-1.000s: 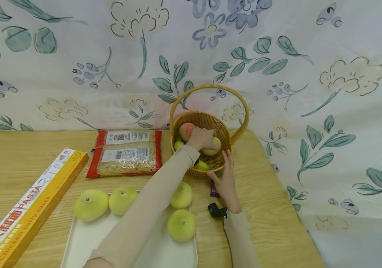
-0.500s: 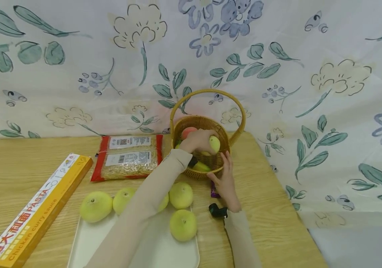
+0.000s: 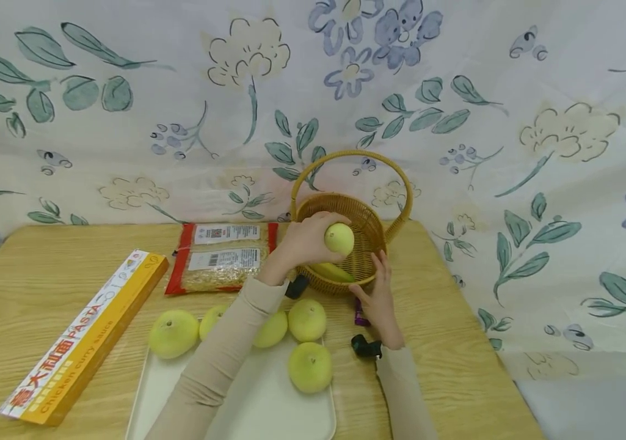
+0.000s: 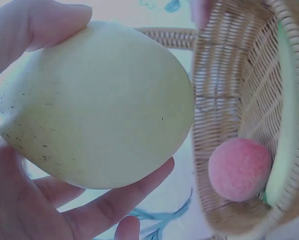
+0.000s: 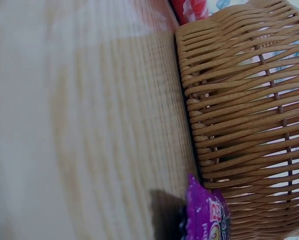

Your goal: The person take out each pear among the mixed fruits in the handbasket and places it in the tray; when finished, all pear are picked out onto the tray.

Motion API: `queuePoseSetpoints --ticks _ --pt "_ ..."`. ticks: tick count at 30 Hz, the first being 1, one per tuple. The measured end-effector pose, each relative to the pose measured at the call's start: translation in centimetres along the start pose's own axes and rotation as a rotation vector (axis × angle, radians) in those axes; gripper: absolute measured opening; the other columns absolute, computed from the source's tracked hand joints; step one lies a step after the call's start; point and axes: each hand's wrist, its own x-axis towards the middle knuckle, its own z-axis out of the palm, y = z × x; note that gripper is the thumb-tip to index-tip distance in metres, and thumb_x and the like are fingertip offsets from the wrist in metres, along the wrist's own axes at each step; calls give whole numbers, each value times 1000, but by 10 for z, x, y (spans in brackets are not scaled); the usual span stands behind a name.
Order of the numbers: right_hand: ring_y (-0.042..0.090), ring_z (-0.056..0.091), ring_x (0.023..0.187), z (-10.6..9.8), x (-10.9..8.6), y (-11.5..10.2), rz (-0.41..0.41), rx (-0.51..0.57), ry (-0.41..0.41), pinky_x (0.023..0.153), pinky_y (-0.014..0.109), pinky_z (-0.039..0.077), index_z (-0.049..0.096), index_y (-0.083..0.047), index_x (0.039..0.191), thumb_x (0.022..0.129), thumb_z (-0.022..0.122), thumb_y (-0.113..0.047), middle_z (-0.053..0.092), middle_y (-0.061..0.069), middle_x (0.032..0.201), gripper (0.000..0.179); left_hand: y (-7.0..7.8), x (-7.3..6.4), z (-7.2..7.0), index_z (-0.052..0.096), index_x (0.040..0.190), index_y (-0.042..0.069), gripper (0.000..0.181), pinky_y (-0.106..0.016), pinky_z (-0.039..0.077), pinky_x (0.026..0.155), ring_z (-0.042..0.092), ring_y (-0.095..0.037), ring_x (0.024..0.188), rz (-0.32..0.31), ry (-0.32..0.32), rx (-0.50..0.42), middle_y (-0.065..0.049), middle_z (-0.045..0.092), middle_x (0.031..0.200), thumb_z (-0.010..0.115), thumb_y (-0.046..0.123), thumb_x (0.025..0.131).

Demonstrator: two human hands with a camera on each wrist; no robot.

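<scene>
In the head view my left hand [image 3: 307,241] holds a pale yellow-green fruit [image 3: 340,239] above the wicker basket [image 3: 364,256]. The left wrist view shows this fruit's pointed, speckled end, with thumb and fingers curled round it. Inside the basket lie a pink peach [image 4: 239,170] and a long yellow-green piece [image 4: 288,115] like a banana; the hand hides the peach from the head camera. My right hand [image 3: 381,302] rests at the basket's front right rim, thumb and fingers spread along it. Only the basket's outer weave shows in the right wrist view, without the hand.
Several yellow-green round fruits [image 3: 309,366] sit along the edges of a white tray [image 3: 258,397]. A red-edged bag [image 3: 222,260] lies left of the basket, a long pasta box [image 3: 87,336] further left. A small purple packet [image 3: 361,313] lies under the right hand. Patterned cloth hangs behind.
My left hand has lifted the pale fruit out of the basket and moved slightly left and toward me with it. The right hand stays at the rim. The head view has shifted a little.
</scene>
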Motion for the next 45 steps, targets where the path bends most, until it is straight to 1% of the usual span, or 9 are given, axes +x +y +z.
queuePoseSetpoints --ticks 8,14,18,22,27,32,38,41,45 --pt "49 10 145 1 -5 4 27 6 14 106 69 30 20 0 151 90 58 -52 4 24 159 89 5 -56 -3 54 134 34 65 -48 48 79 64 -21 100 15 32 36 -2 60 128 78 38 74" --pt "50 11 145 1 -6 6 32 -3 28 106 69 29 21 1 151 89 58 -55 6 25 159 90 12 -100 -7 55 133 34 64 -57 43 91 63 -23 104 -9 39 -1 -2 59 130 81 34 74" --pt "50 11 145 -2 -8 7 58 -6 21 105 68 30 21 0 151 89 59 -54 5 23 160 90 13 -125 -10 56 131 34 64 -52 43 90 63 -20 105 -21 57 -2 1 61 126 82 33 72" --pt "49 10 145 -5 -9 9 75 -8 24 104 68 31 21 -1 151 89 59 -52 4 23 160 89 9 -149 -8 58 128 33 65 -38 41 78 62 -17 103 -37 75 2 2 61 124 83 34 69" --pt "48 11 146 -6 -8 10 82 -12 22 105 68 31 20 -2 152 90 58 -52 2 21 161 88 1 -177 -5 60 127 30 65 -37 40 78 63 -17 100 -84 74 10 3 63 122 84 33 67" --pt "50 12 145 -5 -5 6 63 -17 16 98 69 37 20 0 151 89 53 -59 2 23 160 92 -5 -197 3 61 126 31 66 -37 41 77 62 -19 97 -127 67 71 2 62 122 85 37 65" --pt "51 14 144 -3 -1 0 42 -37 26 92 69 41 21 -2 151 90 53 -57 4 24 160 88 -7 -210 15 60 125 33 68 -31 37 67 51 -15 75 -165 77 63 -2 53 115 86 38 63" --pt "52 15 143 -1 -1 -3 36 -37 11 90 69 42 21 0 151 92 56 -51 4 25 159 85 -6 -217 22 60 126 29 70 -30 36 64 49 -13 73 -155 55 66 -3 53 111 87 39 62" --pt "52 12 144 0 -2 -7 33 -18 -3 100 71 33 21 0 151 92 56 -50 3 25 159 85 -3 -222 28 57 130 24 76 -30 38 64 54 -13 78 -106 39 98 -5 55 111 87 39 61"
